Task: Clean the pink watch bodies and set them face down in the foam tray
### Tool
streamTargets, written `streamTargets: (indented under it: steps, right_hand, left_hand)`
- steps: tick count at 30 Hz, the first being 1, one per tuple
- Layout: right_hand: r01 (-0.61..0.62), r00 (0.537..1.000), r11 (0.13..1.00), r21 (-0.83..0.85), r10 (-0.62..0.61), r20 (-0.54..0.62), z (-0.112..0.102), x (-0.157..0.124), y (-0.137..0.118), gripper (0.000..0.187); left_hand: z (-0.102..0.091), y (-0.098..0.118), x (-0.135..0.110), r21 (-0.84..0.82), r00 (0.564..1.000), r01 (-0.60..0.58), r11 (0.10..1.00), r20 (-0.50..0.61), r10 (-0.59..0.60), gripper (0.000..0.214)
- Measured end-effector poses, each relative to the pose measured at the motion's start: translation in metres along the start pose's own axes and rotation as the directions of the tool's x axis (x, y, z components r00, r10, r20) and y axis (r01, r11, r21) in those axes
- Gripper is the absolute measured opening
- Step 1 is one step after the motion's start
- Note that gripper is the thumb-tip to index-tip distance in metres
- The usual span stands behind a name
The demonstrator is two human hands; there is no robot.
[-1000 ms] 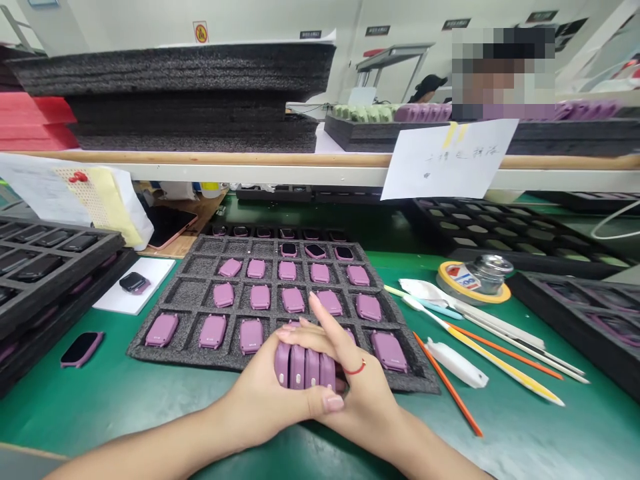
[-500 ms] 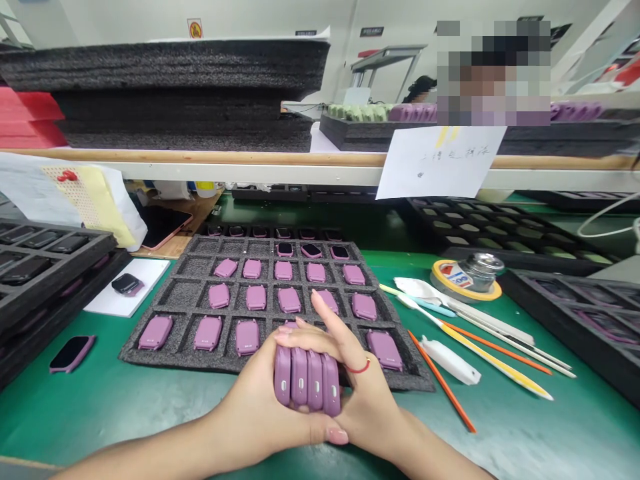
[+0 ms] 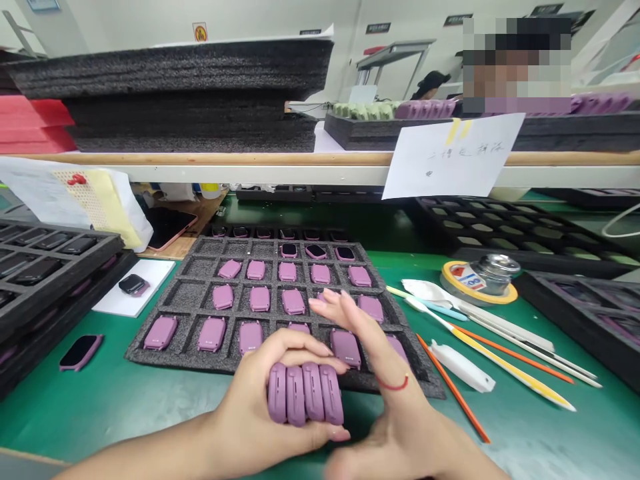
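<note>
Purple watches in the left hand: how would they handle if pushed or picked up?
Likely stiff and fairly light: four purple watches sit pinched in the left hand with no visible flex. Their rounded, smooth edges may slip, so the row could fan out. Laid flat, like those in the foam tray, they'd probably slide rather than roll.

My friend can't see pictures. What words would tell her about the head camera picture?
A person's left hand squeezes four purple smartwatch cases side by side, and the open right hand is raised next to them. Behind them, a dark foam tray holding more cases sits on a green mat.
</note>
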State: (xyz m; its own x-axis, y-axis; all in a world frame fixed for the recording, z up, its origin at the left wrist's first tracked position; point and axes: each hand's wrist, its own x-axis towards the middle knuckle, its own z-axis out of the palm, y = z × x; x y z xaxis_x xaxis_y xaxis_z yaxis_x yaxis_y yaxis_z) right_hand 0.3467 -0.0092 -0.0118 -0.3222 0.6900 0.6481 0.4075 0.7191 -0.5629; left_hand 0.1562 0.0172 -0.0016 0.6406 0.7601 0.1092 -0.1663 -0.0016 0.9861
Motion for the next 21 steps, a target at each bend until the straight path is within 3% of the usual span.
streamTargets:
  steps: [5,7,11,14,18,21]
  right_hand:
    - [-0.211,0.960,0.928,0.308,0.255,-0.111,-0.001,0.000,0.004,0.072]
    - [-0.272,0.946,0.880,0.388,0.318,-0.058,-0.002,0.002,0.003,0.064]
    - [-0.300,0.953,0.872,0.386,0.257,0.162,-0.002,0.006,-0.005,0.053]
    - [-0.315,0.949,0.870,0.379,0.293,0.115,0.006,0.007,-0.008,0.038]
    - [-0.391,0.909,0.826,0.405,0.417,0.028,0.016,0.006,-0.006,0.046]
    - [-0.436,0.876,0.762,0.479,0.482,0.030,0.017,0.007,-0.003,0.054]
  left_hand:
    - [-0.001,0.000,0.000,0.061,0.995,-0.094,0.994,0.042,0.091,0.046]
    - [-0.001,0.001,0.001,0.065,0.994,-0.104,0.992,0.043,0.102,0.046]
    - [-0.001,-0.002,0.005,0.077,0.981,-0.195,0.978,0.017,0.194,0.044]
    - [-0.001,-0.006,0.006,0.108,0.981,-0.192,0.975,0.001,0.193,0.047]
    - [-0.002,-0.006,0.006,0.201,0.985,-0.173,0.964,0.017,0.173,0.060]
    - [-0.001,-0.003,0.007,0.180,0.978,-0.208,0.961,0.026,0.207,0.061]
